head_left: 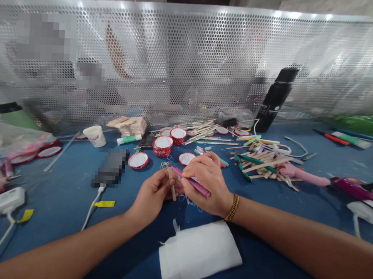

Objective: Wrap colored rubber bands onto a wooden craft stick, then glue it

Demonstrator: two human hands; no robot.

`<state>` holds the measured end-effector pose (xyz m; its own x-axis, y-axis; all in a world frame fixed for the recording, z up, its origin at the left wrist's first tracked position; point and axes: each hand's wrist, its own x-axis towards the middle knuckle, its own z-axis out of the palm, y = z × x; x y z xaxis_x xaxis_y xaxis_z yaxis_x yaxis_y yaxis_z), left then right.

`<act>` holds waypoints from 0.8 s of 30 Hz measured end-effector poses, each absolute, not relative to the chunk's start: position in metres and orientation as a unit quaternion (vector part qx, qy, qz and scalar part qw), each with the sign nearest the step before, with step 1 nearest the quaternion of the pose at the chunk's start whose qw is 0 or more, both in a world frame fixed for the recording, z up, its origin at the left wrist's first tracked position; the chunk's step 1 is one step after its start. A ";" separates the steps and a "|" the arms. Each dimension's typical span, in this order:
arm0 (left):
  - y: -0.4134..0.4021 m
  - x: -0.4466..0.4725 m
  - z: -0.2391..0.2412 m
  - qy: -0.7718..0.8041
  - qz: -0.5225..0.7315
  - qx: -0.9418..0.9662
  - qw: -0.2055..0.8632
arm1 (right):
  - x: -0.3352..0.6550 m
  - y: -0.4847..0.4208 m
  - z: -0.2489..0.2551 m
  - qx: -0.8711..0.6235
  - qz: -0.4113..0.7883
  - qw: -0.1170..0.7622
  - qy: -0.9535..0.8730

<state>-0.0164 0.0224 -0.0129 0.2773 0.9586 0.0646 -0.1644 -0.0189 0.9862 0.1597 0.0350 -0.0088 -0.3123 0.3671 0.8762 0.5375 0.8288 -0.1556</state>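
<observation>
Head view: black bottle (pixel 274 102) near the bench's (pixel 61 199) far edge is showing illegibly small lettering; over mid-bench, left hand (pixel 152 194) is pinching a wooden stick (pixel 173 189), long axis running toward that edge, right hand (pixel 207 182) clasping a pink pen (pixel 201 189) pointing left toward the stick's far end.

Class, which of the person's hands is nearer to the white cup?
Left. The left hand is to the right of the cup and lower in the picture; the right hand, holding the pen, is also lower but farther right.
</observation>
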 end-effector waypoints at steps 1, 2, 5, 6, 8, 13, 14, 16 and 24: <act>0.022 -0.016 -0.013 0.371 0.474 0.535 0.593 | 0.160 0.035 -0.009 -0.282 -0.083 0.515 -0.805; 0.022 -0.016 -0.013 0.370 0.474 0.535 0.593 | 0.160 0.035 -0.009 -0.283 -0.084 0.515 -0.805; 0.022 -0.016 -0.012 0.369 0.474 0.538 0.592 | 0.160 0.034 -0.009 -0.281 -0.084 0.518 -0.804; 0.022 -0.016 -0.012 0.370 0.473 0.539 0.591 | 0.159 0.034 -0.009 -0.279 -0.084 0.519 -0.804; 0.021 -0.016 -0.012 0.372 0.471 0.542 0.589 | 0.159 0.034 -0.009 -0.277 -0.086 0.516 -0.806; 0.022 -0.017 -0.012 0.374 0.472 0.540 0.588 | 0.159 0.035 -0.007 -0.281 -0.091 0.516 -0.804; 0.022 -0.017 -0.013 0.374 0.472 0.540 0.588 | 0.159 0.035 -0.007 -0.283 -0.093 0.521 -0.800; 0.022 -0.018 -0.014 0.374 0.473 0.540 0.587 | 0.159 0.036 -0.006 -0.284 -0.097 0.531 -0.792; 0.022 -0.017 -0.014 0.373 0.473 0.544 0.585 | 0.158 0.035 -0.008 -0.277 -0.087 0.513 -0.808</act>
